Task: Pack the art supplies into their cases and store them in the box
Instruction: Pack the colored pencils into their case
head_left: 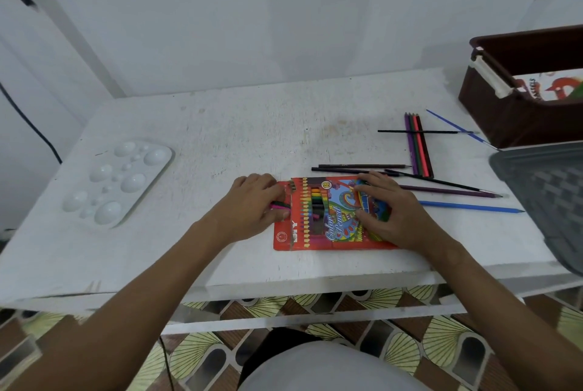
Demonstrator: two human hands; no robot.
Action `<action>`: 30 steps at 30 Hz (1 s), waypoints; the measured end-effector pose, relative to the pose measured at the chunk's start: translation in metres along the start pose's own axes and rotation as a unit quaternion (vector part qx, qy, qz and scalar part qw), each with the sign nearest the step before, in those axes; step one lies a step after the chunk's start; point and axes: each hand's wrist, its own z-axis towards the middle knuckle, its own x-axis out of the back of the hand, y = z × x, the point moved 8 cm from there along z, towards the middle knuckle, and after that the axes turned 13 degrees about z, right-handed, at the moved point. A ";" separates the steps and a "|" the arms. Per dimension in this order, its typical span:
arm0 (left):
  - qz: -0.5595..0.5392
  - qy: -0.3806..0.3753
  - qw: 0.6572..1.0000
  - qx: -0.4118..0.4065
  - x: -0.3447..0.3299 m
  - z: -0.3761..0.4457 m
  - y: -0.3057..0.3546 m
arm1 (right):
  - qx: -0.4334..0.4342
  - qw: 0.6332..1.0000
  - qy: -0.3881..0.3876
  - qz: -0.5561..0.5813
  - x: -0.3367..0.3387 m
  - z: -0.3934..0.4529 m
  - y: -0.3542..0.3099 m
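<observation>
A red colour-pencil case lies flat near the table's front edge, its open end to the left. My left hand is at that open end, fingers curled round pink and dark pencils that stick out of the case. My right hand rests flat on the right part of the case with fingers spread. Loose coloured pencils and thin brushes lie on the table behind and right of the case. A blue pencil lies to the right.
A white paint palette sits at the left of the white table. A dark brown box with a printed pack inside stands at the back right. A grey woven lid or basket overhangs the right edge.
</observation>
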 end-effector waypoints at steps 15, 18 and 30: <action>-0.097 0.052 0.990 0.088 0.002 -0.037 -0.031 | 0.004 1.000 -0.004 -0.020 -0.003 0.002 -0.001; -0.116 0.063 0.988 0.085 0.006 -0.034 -0.022 | 0.006 1.000 -0.002 -0.023 -0.003 0.002 -0.001; -0.166 0.073 0.979 0.095 0.002 -0.029 0.007 | 0.004 1.000 0.001 -0.026 -0.004 0.002 0.001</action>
